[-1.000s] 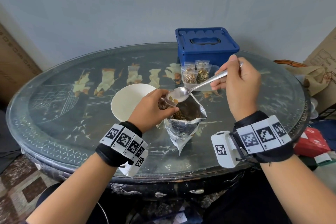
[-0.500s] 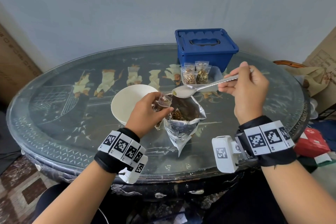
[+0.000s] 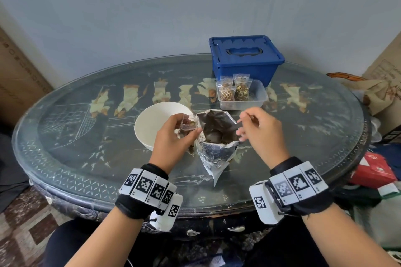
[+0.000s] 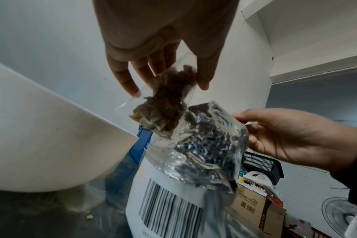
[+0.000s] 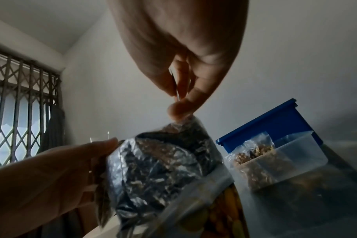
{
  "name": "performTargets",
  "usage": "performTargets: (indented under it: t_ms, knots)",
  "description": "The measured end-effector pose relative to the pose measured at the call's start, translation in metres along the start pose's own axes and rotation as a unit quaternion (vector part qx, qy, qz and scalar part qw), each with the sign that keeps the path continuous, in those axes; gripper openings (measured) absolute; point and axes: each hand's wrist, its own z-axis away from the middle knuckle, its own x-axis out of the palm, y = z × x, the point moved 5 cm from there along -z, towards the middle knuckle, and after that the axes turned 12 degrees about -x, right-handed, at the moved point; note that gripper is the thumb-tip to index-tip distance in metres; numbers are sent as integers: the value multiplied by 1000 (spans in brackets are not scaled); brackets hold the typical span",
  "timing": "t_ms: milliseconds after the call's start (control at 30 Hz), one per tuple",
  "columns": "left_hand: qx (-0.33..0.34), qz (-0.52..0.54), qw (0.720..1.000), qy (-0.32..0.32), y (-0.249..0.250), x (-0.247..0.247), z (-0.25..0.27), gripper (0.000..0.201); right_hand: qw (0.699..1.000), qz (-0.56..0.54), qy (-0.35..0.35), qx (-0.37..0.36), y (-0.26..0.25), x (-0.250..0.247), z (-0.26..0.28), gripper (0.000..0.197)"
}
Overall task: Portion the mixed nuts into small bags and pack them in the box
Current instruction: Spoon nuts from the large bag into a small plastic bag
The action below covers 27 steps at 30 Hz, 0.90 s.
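I hold the small bag (image 3: pixel 188 123) up in my left hand (image 3: pixel 173 138). My fingers (image 4: pixel 124 80) and thumb pinch it near the top, so its mouth faces up and nothing spills. It has some mixed nuts (image 4: pixel 163 106) in it, hanging at the bottom. I keep it right beside the big foil bag (image 3: pixel 217 143), so any nut that falls should land back in there.

The big foil bag stands open between my two hands, with more nuts down inside. My right hand (image 3: pixel 259 131) is over its mouth. My thumb and fingers are pinched on the thin handle of the spoon (image 5: pixel 176 87), and the scoop end is hidden from me.

Next to my left hand is a white bowl (image 3: pixel 152 123); I see nothing in it. Past my right hand is a clear tub (image 3: pixel 259 95) with two filled little bags (image 3: pixel 234 91) standing in it. Behind that is the blue box (image 3: pixel 245 58), with its lid on.
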Motion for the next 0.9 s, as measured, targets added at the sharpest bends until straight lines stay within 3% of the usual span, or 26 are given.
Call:
performTargets:
  t_ms: [100, 500, 633, 767, 900]
  knots:
    - [0, 10, 1000, 0, -1, -1, 3, 33, 993, 104, -41, -27, 0, 1, 4, 18]
    - [2, 76, 997, 13, 27, -12, 2, 31, 964, 186, -170, -82, -12, 2, 11, 11]
    - [2, 128, 992, 16, 48, -16, 1, 31, 948, 243, -183, -93, -27, 6, 8, 24]
    - [4, 200, 980, 9, 70, -15, 3, 27, 947, 208, -206, -130, -55, 23, 3, 46]
    - [6, 251, 968, 12, 81, -14, 3, 25, 967, 114, -197, -116, -73, 33, -1, 36]
